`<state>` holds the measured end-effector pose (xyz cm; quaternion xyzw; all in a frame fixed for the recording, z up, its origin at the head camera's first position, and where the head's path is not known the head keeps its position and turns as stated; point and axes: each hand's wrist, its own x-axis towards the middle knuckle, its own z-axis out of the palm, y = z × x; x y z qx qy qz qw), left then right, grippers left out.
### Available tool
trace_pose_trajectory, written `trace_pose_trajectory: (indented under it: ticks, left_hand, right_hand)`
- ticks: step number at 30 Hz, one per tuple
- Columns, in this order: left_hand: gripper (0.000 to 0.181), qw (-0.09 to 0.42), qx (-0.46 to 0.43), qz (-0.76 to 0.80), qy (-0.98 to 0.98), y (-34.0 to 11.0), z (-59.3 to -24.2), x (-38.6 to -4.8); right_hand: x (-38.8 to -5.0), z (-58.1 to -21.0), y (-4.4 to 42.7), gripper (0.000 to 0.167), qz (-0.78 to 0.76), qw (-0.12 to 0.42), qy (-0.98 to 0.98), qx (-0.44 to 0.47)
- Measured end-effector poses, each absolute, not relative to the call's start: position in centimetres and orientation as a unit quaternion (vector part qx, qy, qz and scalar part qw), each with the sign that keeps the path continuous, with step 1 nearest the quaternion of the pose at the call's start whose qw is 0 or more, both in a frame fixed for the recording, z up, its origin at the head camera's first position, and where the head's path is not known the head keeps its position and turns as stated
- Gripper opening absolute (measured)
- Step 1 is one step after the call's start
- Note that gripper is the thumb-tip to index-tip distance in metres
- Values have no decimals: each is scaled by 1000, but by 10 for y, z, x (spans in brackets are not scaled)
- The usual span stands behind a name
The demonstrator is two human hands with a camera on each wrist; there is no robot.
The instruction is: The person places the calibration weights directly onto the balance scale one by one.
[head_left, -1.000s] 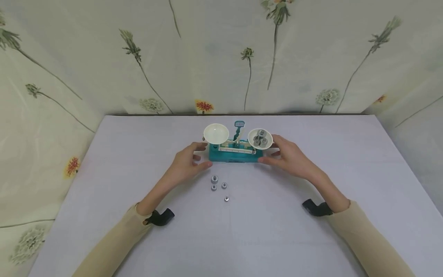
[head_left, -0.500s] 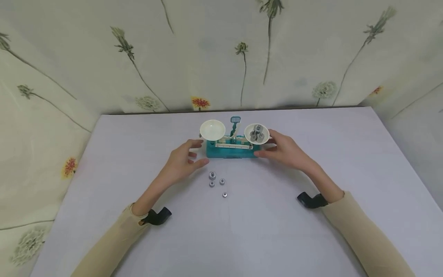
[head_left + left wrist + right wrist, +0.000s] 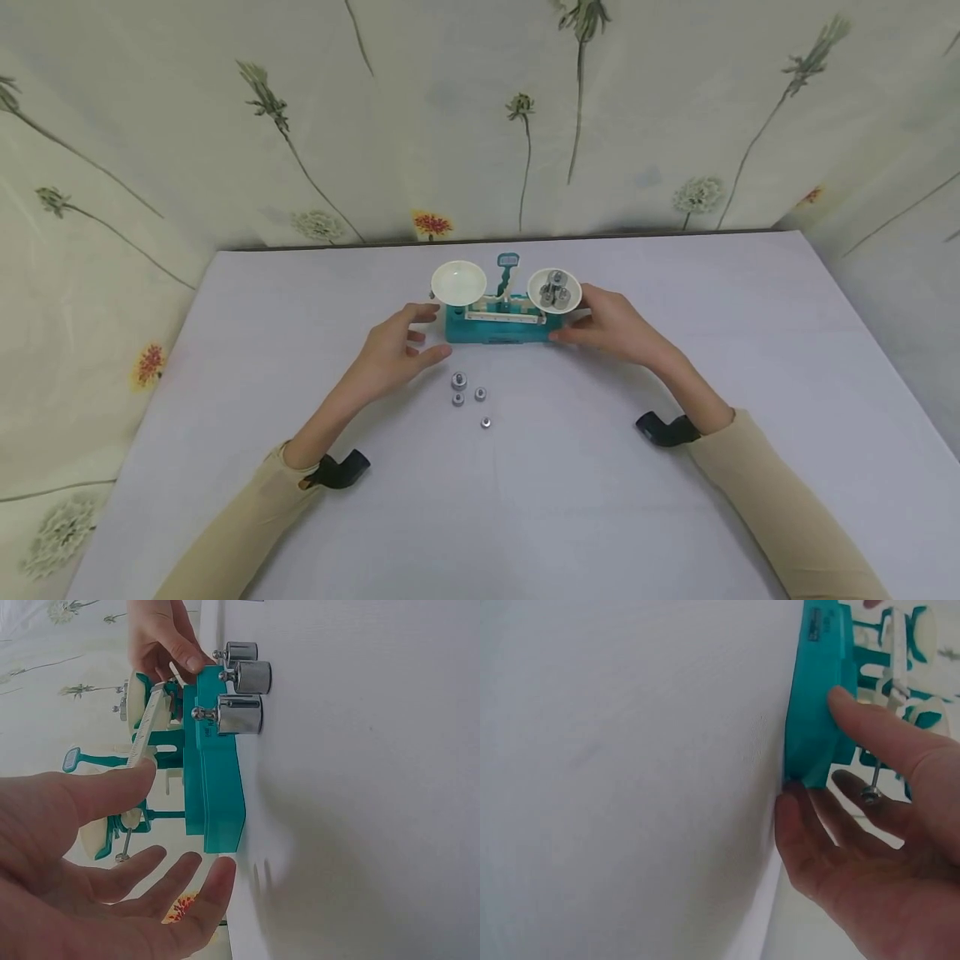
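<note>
A teal balance scale (image 3: 502,332) with two white pans stands toward the back of the table. Its left pan (image 3: 459,283) holds nothing; several metal weights (image 3: 555,292) sit in the right one. My right hand (image 3: 611,325) grips the right end of the base, thumb (image 3: 855,709) on the front face and fingers around the end. My left hand (image 3: 390,354) is beside the left end, fingers spread and relaxed, apart from the base in the left wrist view. Several more weights, one of them the largest weight (image 3: 459,381), stand upright in front of the scale.
A white cloth covers the table (image 3: 525,517). Behind its back edge hangs a flower-printed curtain (image 3: 450,125). Black curved devices, a left one (image 3: 341,469) and a right one (image 3: 667,429), stick out from the sleeve cuffs.
The head view has shifted slightly, moving the whole scene up and left. Both hands keep nearly the same places at the scale, and the weights have not moved.
</note>
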<state>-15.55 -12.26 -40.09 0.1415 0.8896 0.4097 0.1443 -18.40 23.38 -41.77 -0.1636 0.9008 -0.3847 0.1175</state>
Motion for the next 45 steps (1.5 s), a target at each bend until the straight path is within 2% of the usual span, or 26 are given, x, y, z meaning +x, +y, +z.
trace_pose_trajectory:
  ticks: [13,25,32,45]
  left_hand:
    - [69,161,156,390,893,-123,-401,-156]
    - [43,190,229,358,885,-120,-398,-153]
    - [38,212,236,337,886,-114,-396,-150]
    - [34,218,268,331,878,-110,-400,-149]
  right_hand:
    - [-187,-418,233,75,-357,120,910,-170]
    - [-186,-417,233,74,-355,119,911,-171]
    - [-185,-416,233,74,-353,120,912,-171]
    - [-186,-417,235,75,-357,125,910,-168]
